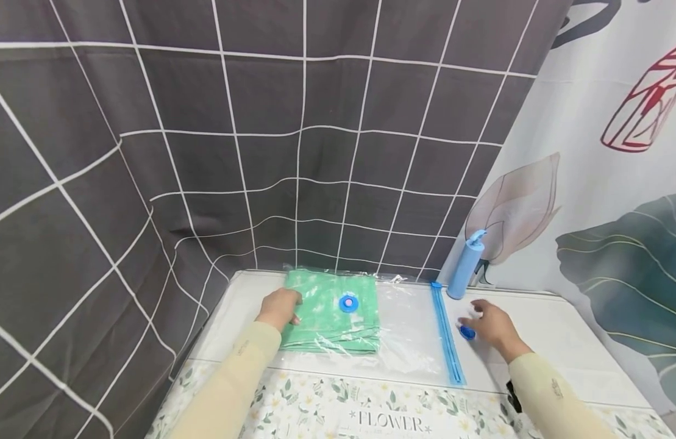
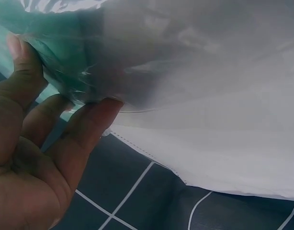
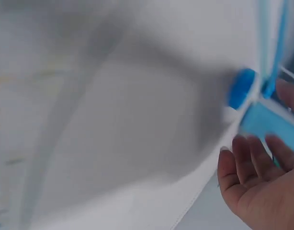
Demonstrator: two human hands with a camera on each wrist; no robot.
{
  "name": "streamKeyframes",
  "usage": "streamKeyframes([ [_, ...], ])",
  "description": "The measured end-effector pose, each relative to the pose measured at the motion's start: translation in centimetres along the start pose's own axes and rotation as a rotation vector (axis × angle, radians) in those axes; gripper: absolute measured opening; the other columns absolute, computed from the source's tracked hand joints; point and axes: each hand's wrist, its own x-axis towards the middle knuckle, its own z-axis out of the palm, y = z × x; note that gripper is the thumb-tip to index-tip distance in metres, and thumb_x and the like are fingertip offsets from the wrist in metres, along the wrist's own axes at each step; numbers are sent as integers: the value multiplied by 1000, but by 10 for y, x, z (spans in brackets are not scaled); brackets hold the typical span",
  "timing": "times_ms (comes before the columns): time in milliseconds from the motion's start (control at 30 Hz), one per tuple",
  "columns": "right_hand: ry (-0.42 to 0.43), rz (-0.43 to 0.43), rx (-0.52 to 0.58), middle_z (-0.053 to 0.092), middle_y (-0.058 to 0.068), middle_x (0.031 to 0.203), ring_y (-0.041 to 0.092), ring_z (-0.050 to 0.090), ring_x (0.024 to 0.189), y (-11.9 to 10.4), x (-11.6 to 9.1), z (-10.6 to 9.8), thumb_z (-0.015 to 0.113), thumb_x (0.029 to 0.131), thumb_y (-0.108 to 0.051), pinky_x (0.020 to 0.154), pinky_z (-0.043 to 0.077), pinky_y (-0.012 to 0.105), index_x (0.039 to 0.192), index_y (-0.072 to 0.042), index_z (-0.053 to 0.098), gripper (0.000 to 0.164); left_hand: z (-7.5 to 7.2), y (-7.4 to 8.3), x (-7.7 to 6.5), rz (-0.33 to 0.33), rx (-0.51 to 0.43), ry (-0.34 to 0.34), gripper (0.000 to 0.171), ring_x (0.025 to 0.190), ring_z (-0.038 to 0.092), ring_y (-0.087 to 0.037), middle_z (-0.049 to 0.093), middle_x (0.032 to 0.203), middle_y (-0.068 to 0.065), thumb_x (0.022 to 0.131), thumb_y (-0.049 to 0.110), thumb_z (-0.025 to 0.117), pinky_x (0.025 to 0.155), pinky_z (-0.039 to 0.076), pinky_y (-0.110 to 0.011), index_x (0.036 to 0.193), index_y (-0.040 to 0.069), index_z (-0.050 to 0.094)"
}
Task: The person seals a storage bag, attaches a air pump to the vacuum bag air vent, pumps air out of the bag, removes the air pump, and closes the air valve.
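A clear plastic storage bag [image 1: 406, 341] lies flat with a folded green cloth [image 1: 318, 311] inside. A round blue valve with a pink centre [image 1: 348, 303] sits on its upper face, and a blue zip strip [image 1: 448, 335] closes off its right side. My left hand [image 1: 280, 308] rests at the bag's left edge; in the left wrist view its loosely bent fingers [image 2: 73, 143] touch the plastic. Over on the right, my right hand [image 1: 494, 329] hovers beside a small blue cap [image 1: 467, 332], fingers relaxed and holding nothing. Behind it stands a light blue hand pump [image 1: 466, 271].
The white table cover [image 1: 562, 341] has a floral front band [image 1: 294, 396] printed with FLOWER. A dark grid-patterned curtain [image 1: 327, 152] hangs behind and to the left. On the right hangs a pale printed cloth [image 1: 590, 183], close to the table's back edge.
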Motion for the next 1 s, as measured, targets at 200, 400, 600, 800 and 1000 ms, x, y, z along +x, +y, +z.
streamKeyframes([
  [200, 91, 87, 344, 6, 41, 184, 66, 29, 165, -22, 29, -27, 70, 110, -22, 133, 39, 76, 176, 9, -6, 106, 19, -19, 17, 26, -20, 9, 58, 119, 80, -41, 82, 135, -20, 79, 21, 91, 113, 64, -63, 133, 6, 81],
  [400, 135, 50, 537, -8, 32, 189, 62, 11, 173, -37, 49, -40, 63, 112, -12, 140, 26, 74, 178, -1, -19, 105, 28, -23, 23, 10, -28, 8, 56, 117, 80, -41, 82, 135, -19, 78, 21, 92, 111, 64, -64, 132, 9, 82],
  [600, 83, 36, 537, -13, 37, 185, 63, 0, 173, -42, 64, -37, 54, 115, -9, 141, 19, 74, 177, 0, -20, 97, 12, -19, 17, 11, 1, 14, 58, 121, 80, -44, 82, 135, -20, 75, 23, 92, 110, 65, -64, 130, 6, 83],
  [800, 72, 71, 497, -10, 42, 183, 66, 2, 171, -41, 67, -33, 46, 117, -9, 140, 16, 77, 175, 5, -20, 90, 28, -31, 33, 22, 29, 10, 60, 120, 80, -44, 83, 135, -18, 75, 26, 92, 107, 66, -64, 132, 9, 82],
  [1000, 82, 54, 417, 0, 46, 181, 70, 12, 168, -39, 65, -35, 47, 116, -10, 137, 22, 80, 175, 12, -11, 85, 9, -8, 11, -23, -19, -8, 59, 122, 79, -44, 82, 135, -20, 75, 22, 91, 113, 64, -64, 131, 5, 82],
])
